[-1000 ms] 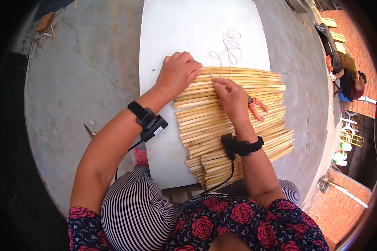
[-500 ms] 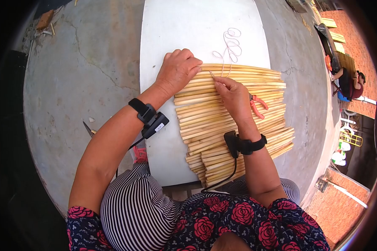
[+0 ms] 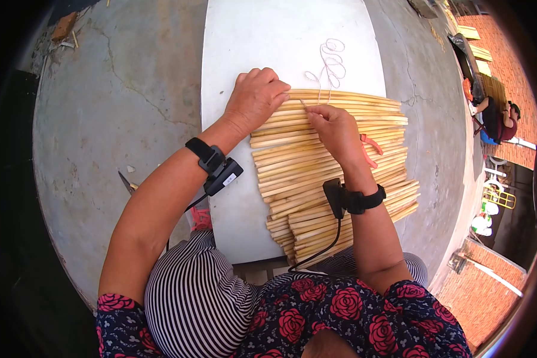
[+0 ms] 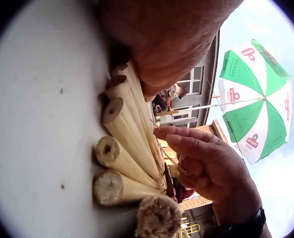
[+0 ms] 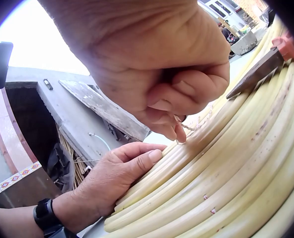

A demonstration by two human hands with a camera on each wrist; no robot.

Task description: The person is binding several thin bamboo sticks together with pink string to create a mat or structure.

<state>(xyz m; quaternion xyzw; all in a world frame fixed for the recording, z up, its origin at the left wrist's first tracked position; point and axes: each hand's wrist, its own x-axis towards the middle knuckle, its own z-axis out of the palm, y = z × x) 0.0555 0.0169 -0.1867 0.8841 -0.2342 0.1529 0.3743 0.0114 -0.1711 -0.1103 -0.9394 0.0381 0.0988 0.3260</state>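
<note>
Many pale, peeled plant stalks (image 3: 298,161) lie side by side as a mat. My left hand (image 3: 256,98) grips the far stalk at its left end; the thumb (image 5: 149,157) lies on top and the fingers go over the far side. Just right of it, my right hand (image 3: 338,134) pinches a thin needle (image 3: 304,105) between thumb and forefinger, its tip close over the far stalks. Thread (image 4: 169,157) trails from the pinch in the left wrist view. Beyond the mat, loose thread (image 3: 333,62) lies in loops. Orange-handled pliers (image 3: 371,144) rest on the stalks, partly behind my right hand.
A white board (image 3: 286,36) lies under the stalks. Left on the concrete floor (image 3: 143,89) is a pointed blade (image 3: 125,182), with a brick (image 3: 64,28) farther off. Another person (image 3: 507,122) sits at the far right. A green and white umbrella (image 4: 258,99) stands behind.
My right hand has shifted slightly right with the needle, covering more of the pliers. The left hand keeps its hold at the stalk end.
</note>
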